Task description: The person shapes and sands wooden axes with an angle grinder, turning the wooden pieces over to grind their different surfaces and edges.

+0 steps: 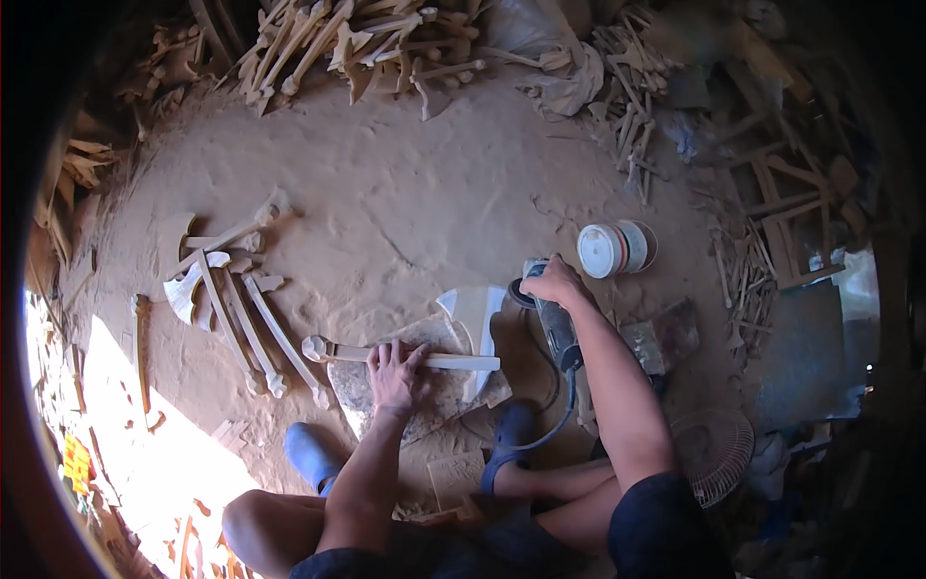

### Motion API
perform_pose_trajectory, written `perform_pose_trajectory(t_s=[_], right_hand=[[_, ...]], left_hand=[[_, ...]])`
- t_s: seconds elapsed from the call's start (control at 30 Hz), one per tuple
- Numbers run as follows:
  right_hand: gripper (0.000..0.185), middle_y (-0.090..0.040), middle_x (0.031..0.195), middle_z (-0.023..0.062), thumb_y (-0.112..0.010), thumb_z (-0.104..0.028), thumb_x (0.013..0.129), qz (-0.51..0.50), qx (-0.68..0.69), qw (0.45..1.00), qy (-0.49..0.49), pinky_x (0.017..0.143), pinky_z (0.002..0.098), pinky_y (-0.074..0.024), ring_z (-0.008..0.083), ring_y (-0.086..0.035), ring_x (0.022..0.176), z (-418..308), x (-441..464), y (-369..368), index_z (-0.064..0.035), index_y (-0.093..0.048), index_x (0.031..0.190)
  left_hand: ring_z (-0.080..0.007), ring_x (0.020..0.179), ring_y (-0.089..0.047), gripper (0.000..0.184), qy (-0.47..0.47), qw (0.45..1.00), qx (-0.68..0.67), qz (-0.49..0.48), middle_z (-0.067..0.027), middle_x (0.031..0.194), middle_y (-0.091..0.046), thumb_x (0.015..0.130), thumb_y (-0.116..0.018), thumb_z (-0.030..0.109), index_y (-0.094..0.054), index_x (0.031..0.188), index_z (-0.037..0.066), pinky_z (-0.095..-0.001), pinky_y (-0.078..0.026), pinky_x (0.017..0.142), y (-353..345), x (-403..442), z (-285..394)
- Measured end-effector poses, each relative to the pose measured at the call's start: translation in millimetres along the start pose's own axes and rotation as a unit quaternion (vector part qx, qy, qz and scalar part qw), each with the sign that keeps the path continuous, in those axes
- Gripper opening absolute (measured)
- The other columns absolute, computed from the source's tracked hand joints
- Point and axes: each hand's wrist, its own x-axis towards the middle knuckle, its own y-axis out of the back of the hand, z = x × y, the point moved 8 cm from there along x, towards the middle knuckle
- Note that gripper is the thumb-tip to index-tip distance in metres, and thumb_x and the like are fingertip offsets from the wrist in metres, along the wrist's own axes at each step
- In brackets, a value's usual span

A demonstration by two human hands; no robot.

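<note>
My left hand (397,374) rests with its fingers over a long pale wooden piece (453,361) with a rounded knob at its left end. The piece lies across a flat stone block (362,391). A white axe-head-shaped piece (470,314) lies against the block's upper right side, partly under the long piece. To the right, my right hand (558,284) is wrapped round a dark power tool (554,323), an angle grinder by its look, with a round disc end at its upper left. A blue cable (569,391) runs down from the tool.
Several carved pieces (227,314) lie on the sandy floor at left. A white bucket (600,251) lies beyond my right hand. Piles of similar pieces (338,43) line the far edge. A wire fan guard (719,454) stands at lower right, near my right arm.
</note>
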Motion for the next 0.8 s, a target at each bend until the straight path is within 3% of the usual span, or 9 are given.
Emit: perform_pose_trajectory(t_s=[0.13, 0.33, 0.53, 0.8], right_hand=[[0.086, -0.059, 0.143, 0.0228, -0.073, -0.029, 0.072, 0.04, 0.027, 0.999, 0.023, 0.111, 0.0493, -0.0488, 0.0399, -0.058, 0.134, -7, -12, 15, -0.0058, -0.042, 0.149], [0.089, -0.06, 0.142, 0.0227, -0.073, -0.03, 0.072, -0.022, 0.009, 0.992, 0.125, 0.111, 0.049, -0.0488, 0.0393, -0.059, 0.133, -71, -40, -4, -0.0089, -0.039, 0.151], [0.088, -0.06, 0.141, 0.0218, -0.074, -0.032, 0.073, -0.076, -0.04, 0.982, 0.167, 0.111, 0.0489, -0.0484, 0.0391, -0.06, 0.133, -117, -62, -29, -0.0082, -0.04, 0.151], [0.083, -0.059, 0.143, 0.0228, -0.072, -0.03, 0.074, -0.028, -0.018, 0.992, 0.125, 0.112, 0.0503, -0.0473, 0.0403, -0.057, 0.135, -94, -41, -25, -0.009, -0.042, 0.149]], left_hand=[[-0.033, 0.122, -0.051, 0.069, 0.004, 1.0, -0.002, -0.016, -0.0116, 0.124, -0.056, 0.067, -0.08, 0.031, -0.067, 0.134, 0.027, -0.0534, -0.031, 0.117, -4, 1, -2], [-0.0327, 0.121, -0.051, 0.07, -0.005, 1.0, 0.011, 0.002, -0.0106, 0.122, -0.057, 0.065, -0.081, 0.03, -0.067, 0.133, 0.027, -0.0529, -0.031, 0.116, -8, 0, -4], [-0.0314, 0.12, -0.052, 0.065, -0.002, 1.0, -0.003, 0.009, -0.0091, 0.119, -0.057, 0.065, -0.081, 0.03, -0.069, 0.129, 0.026, -0.0524, -0.032, 0.116, -5, 1, -2], [-0.0307, 0.118, -0.053, 0.063, -0.008, 1.0, -0.006, 0.023, -0.0086, 0.118, -0.058, 0.066, -0.08, 0.031, -0.069, 0.128, 0.025, -0.0519, -0.032, 0.115, -5, 1, -2]])
